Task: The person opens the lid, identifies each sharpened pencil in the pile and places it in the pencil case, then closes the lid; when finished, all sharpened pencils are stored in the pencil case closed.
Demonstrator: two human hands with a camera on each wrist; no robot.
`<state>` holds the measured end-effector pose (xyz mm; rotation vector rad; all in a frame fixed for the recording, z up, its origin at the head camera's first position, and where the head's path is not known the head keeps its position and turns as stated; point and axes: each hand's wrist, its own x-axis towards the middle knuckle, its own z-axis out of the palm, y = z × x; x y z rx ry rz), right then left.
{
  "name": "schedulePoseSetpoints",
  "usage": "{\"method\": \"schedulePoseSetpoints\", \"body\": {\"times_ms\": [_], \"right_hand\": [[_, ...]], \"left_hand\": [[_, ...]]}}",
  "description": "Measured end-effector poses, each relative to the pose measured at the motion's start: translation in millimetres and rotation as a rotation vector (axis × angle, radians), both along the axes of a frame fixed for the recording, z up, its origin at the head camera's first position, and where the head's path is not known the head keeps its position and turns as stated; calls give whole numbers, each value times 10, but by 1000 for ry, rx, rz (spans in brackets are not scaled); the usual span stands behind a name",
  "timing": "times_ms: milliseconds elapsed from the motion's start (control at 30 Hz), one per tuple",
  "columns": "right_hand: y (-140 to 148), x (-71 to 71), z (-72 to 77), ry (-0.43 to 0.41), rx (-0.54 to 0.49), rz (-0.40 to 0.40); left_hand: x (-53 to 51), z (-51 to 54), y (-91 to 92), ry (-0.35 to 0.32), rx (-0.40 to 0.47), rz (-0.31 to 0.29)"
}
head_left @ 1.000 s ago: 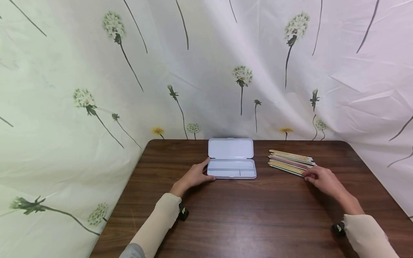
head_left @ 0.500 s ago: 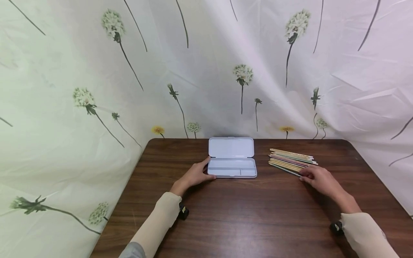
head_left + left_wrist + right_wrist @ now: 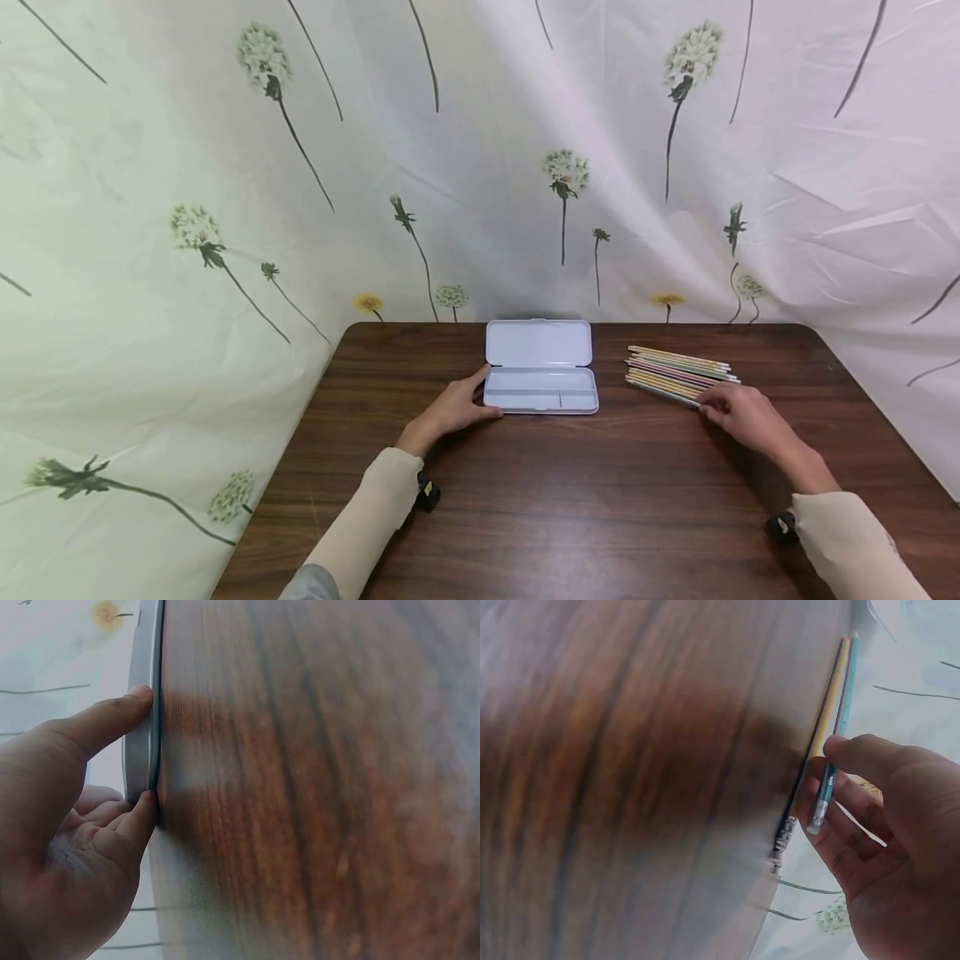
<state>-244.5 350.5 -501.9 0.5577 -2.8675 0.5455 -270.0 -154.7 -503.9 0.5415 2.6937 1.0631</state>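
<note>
White fabric printed with dandelions point(image 3: 480, 167) hangs behind and beside a dark wood-grain table point(image 3: 570, 500) with rounded far corners. Near the table's far edge, a little left of its middle, a pale blue-white pencil case point(image 3: 540, 382) lies open, its hinged lid point(image 3: 538, 342) folded back toward that edge. One lengthwise divider runs through the tray, and a short crosspiece partitions the front strip toward its right end. Right of the case, also near the far edge, a row of pencils point(image 3: 678, 375) lies side by side, slanting slightly down toward the table's right side.

The left hand point(image 3: 452, 406) holds the case's left end, thumb at the near corner and fingers spread away from it along the side. The right hand point(image 3: 750, 418) pinches a teal pencil point(image 3: 845, 705) close to its white eraser point(image 3: 814, 829), thumb and fingertips closed on the shaft. This pencil is on the row's near side, beside a yellow pencil point(image 3: 827, 709); whether it is raised off the table I cannot tell. Cream sleeves point(image 3: 367, 508) cover both forearms, and each wrist carries a small black device point(image 3: 427, 492).
</note>
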Motion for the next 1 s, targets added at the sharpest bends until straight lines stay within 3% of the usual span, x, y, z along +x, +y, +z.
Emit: {"method": "schedulePoseSetpoints", "body": {"times_ms": [200,367,700,1000], "right_hand": [[-96,-19,113,44,-60,17],[-270,-73,236,121,-106,77],[-772,-311,440,163,-198,198],[-1210,-508,623,99,-219,268]], "left_hand": [[6,15,1,-1,-2,0],[6,12,6,-1,-14,5],[6,5,7,9,-21,-4],[12,21,9,-5,-31,11]]}}
